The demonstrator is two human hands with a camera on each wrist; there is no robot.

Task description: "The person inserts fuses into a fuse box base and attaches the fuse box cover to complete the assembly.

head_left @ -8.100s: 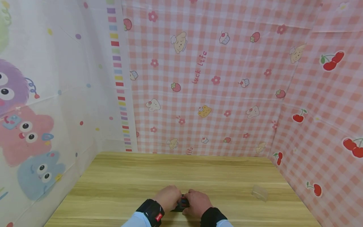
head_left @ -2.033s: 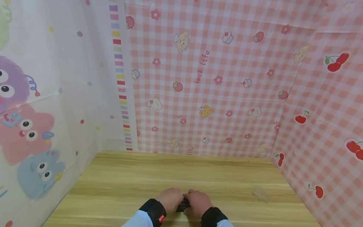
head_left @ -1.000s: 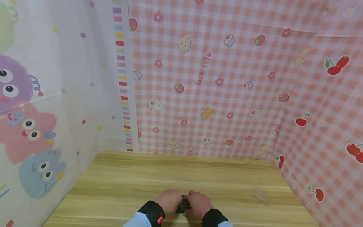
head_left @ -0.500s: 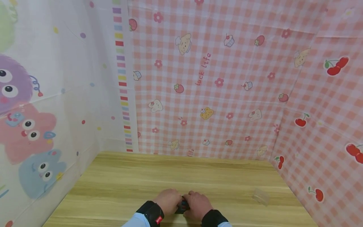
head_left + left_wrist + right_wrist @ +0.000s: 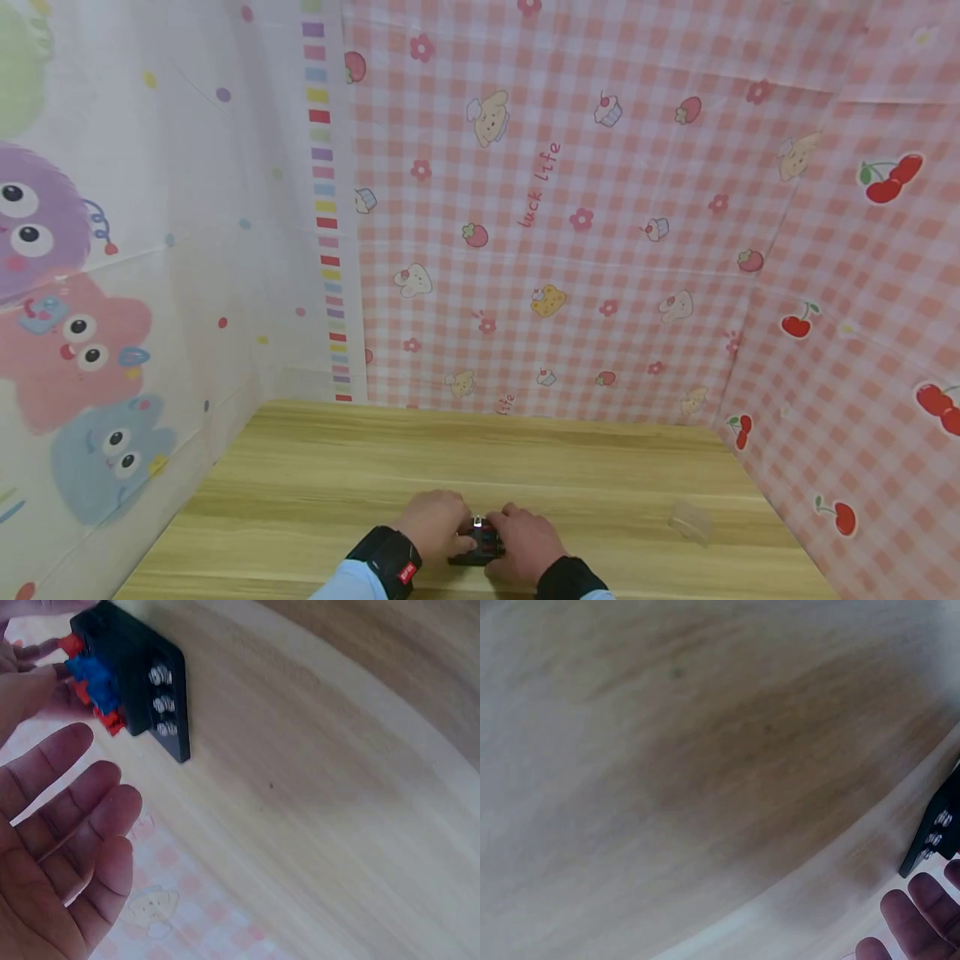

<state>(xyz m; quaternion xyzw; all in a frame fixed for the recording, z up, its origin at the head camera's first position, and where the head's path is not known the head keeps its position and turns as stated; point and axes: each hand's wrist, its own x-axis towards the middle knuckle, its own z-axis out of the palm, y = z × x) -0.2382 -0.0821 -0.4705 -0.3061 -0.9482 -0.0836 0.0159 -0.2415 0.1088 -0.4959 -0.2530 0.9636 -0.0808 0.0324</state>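
A small black block on a flat base (image 5: 486,550) stands on the table between both hands; its exact kind does not show. Red and blue pieces (image 5: 94,682) line one side of it, and several silver metal fittings (image 5: 163,703) sit in a row along the base. My left hand (image 5: 431,525) is at its left, thumb lying across the base; in the left wrist view the other fingers (image 5: 105,776) are spread loosely, apart from it. With fingers round the right side, my right hand (image 5: 531,543) holds the block; only its fingertips (image 5: 922,907) show in the right wrist view.
A clear plastic piece (image 5: 690,522) lies on the wooden table (image 5: 360,450) to the right. Pink checked cloth (image 5: 615,267) hangs behind and at the right, and a white cartoon cloth (image 5: 195,283) hangs at the left.
My left hand has shifted left and its fingers have loosened, uncovering more of the block and a shiny metal part at its top. The right hand stays in place on the block.
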